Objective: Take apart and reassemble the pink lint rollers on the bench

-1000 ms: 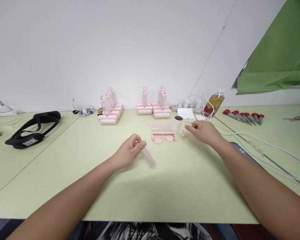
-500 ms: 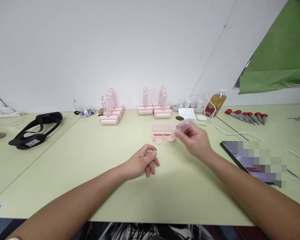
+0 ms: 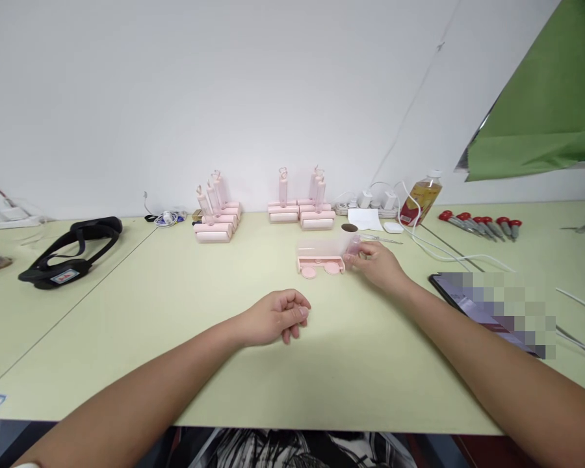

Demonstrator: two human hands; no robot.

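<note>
A pink case (image 3: 320, 261) with a translucent upright cover lies at mid-table, two round pink discs (image 3: 309, 273) at its front edge. My right hand (image 3: 377, 265) is beside the case's right end, fingers closed on a translucent pinkish piece (image 3: 353, 246) that stands upright by the table. Its lower part is hidden by my fingers. Nearer to me, my left hand (image 3: 275, 317) rests on the table with loosely curled fingers, the thumb close to the index finger. Nothing shows in it.
Pink cases with upright clear tubes stand at the back left (image 3: 214, 229) and back centre (image 3: 318, 221). To the right are a drink bottle (image 3: 420, 198), red-handled tools (image 3: 487, 226), white cables and a tablet (image 3: 482, 315). A black headset (image 3: 73, 253) lies left.
My right hand has moved down and slightly left with the translucent piece, lowering it beside the case's right end. My left hand has stayed nearly in place, fingers a little more curled.
</note>
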